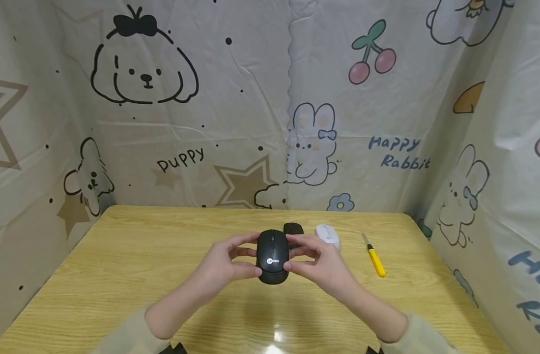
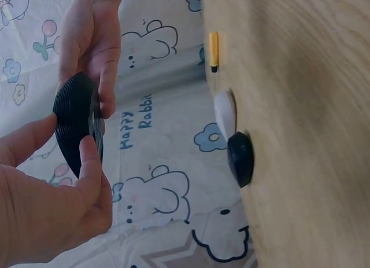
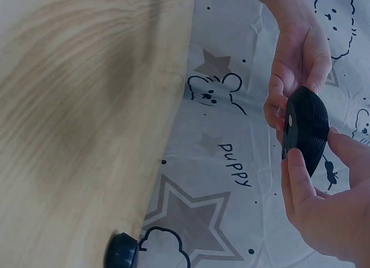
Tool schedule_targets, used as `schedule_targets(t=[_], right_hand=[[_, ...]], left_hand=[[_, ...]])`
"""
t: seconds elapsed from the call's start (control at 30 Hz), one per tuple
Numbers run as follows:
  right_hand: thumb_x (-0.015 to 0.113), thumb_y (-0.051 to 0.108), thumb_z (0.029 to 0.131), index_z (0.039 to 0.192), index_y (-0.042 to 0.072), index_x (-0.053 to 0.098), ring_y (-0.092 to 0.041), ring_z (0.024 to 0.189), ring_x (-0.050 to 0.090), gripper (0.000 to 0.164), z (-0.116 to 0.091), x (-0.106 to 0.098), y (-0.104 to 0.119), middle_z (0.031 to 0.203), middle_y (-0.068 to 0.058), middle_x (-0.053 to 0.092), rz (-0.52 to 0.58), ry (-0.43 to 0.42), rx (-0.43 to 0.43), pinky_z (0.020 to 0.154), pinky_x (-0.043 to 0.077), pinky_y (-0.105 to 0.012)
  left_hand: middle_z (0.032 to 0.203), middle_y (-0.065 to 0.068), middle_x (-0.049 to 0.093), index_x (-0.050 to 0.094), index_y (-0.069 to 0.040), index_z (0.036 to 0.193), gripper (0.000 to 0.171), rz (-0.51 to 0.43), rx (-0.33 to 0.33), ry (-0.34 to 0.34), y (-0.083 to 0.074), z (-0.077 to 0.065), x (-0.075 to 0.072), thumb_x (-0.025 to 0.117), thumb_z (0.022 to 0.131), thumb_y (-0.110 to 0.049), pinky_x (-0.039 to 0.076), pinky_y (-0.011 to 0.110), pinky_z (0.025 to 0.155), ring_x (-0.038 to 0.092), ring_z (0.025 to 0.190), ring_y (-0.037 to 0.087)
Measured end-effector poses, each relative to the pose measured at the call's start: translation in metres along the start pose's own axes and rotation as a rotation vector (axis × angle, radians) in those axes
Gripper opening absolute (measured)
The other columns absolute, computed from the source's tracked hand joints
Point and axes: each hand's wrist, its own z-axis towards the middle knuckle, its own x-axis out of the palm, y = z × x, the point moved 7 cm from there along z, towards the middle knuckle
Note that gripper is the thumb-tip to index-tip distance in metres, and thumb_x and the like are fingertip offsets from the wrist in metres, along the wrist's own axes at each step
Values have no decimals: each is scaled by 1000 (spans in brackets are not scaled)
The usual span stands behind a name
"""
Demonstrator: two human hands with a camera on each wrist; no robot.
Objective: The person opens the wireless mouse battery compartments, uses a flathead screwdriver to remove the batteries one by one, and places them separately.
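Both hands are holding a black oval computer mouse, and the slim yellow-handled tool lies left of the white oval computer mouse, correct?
Not quite: the head view shows the slim yellow-handled tool lying right of the white oval computer mouse. The left hand and right hand do hold the black oval computer mouse.

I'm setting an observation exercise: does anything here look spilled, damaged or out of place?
Nothing stands out. The left hand and right hand hold a black mouse; a white mouse, a dark mouse and a yellow-handled tool lie on the table. No spill or damage shows.
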Motion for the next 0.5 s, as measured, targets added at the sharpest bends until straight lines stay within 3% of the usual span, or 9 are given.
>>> schedule_targets(t=[0.23,0.5], right_hand=[[77,16,79,129,8,56,-20,101,63,55,-8,10,-12,129,-13,53,57,84,-22,78,56,-27],[74,4,79,131,2,53,-22,103,63,57,-11,17,-19,131,-20,48,147,134,-68,80,56,-32]], left_hand=[[135,17,46,48,-5,137,71,-62,-8,38,17,-6,3,74,73,8,56,35,81,60,99,23],[137,17,46,49,-5,136,71,-74,8,32,28,-7,2,73,71,12,56,34,79,60,96,23]])
